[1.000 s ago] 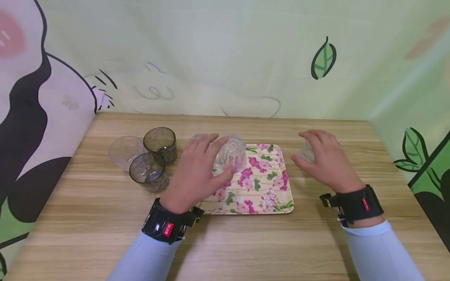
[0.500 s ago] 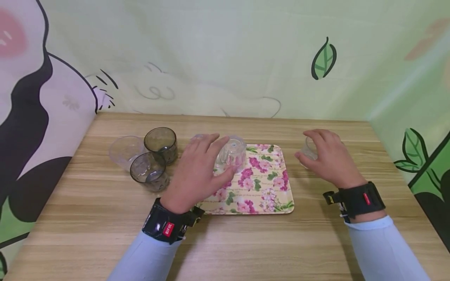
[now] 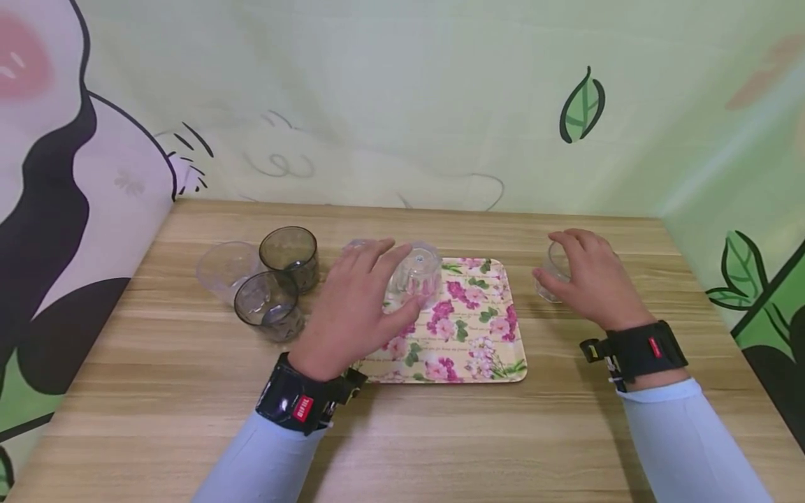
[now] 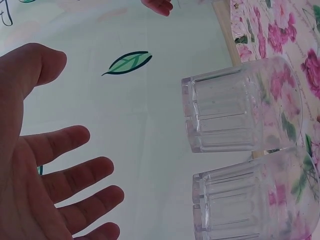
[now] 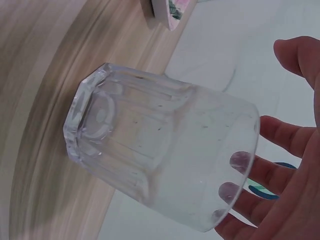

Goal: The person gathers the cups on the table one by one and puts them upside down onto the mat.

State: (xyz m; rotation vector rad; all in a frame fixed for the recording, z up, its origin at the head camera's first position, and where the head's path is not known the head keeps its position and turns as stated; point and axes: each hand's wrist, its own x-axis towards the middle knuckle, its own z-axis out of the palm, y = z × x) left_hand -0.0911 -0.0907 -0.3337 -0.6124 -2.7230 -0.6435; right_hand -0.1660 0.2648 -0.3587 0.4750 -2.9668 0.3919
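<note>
My right hand (image 3: pixel 594 279) is around the far side of a clear faceted glass (image 5: pixel 160 135) that stands upright on the table, right of the tray. In the right wrist view its fingertips show behind the rim, while the thumb stays apart from the glass. Over the left part of the flowered tray (image 3: pixel 484 328) hovers my left hand (image 3: pixel 355 300), fingers spread and holding nothing. Two clear glasses, one (image 4: pixel 245 107) beside the other (image 4: pixel 250 205), sit upside down on the tray near it. From the head view, the left hand hides much of one.
Left of the tray stand two smoky grey glasses, one behind (image 3: pixel 289 255) and one in front (image 3: pixel 269 307). A wider clear glass (image 3: pixel 220 269) is beside them. A printed cloth backdrop (image 3: pixel 390 105) rises behind the wooden table (image 3: pixel 440 447).
My right hand has shifted a little to the right and away, and more of the upright clear glass shows between thumb and fingers. The left hand has stayed almost still.
</note>
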